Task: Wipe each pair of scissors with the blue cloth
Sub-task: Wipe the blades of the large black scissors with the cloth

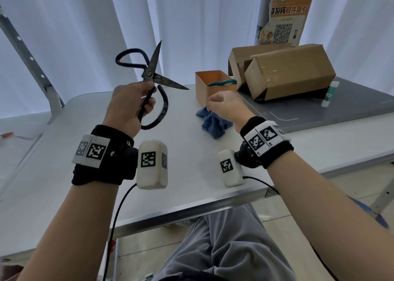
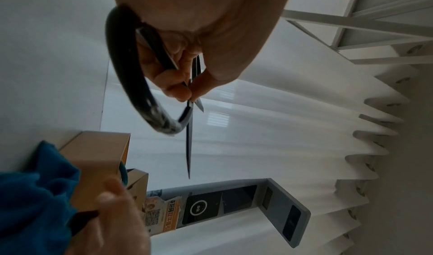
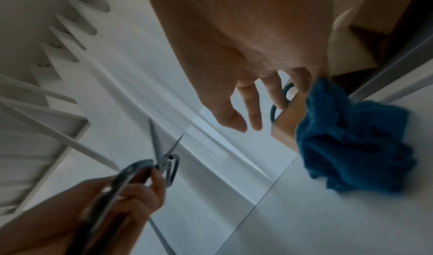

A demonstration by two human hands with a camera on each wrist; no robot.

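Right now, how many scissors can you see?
2. The black scissors are held up, blades open, by the left hand. The teal-handled scissors sit in the orange box, which may hide more.

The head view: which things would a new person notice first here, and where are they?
First, the black scissors, blades spread open, raised above the white table by the left hand, which grips one handle. Next, the blue cloth, pinched at its top by the right hand. Behind it stands an orange box holding teal-handled scissors.
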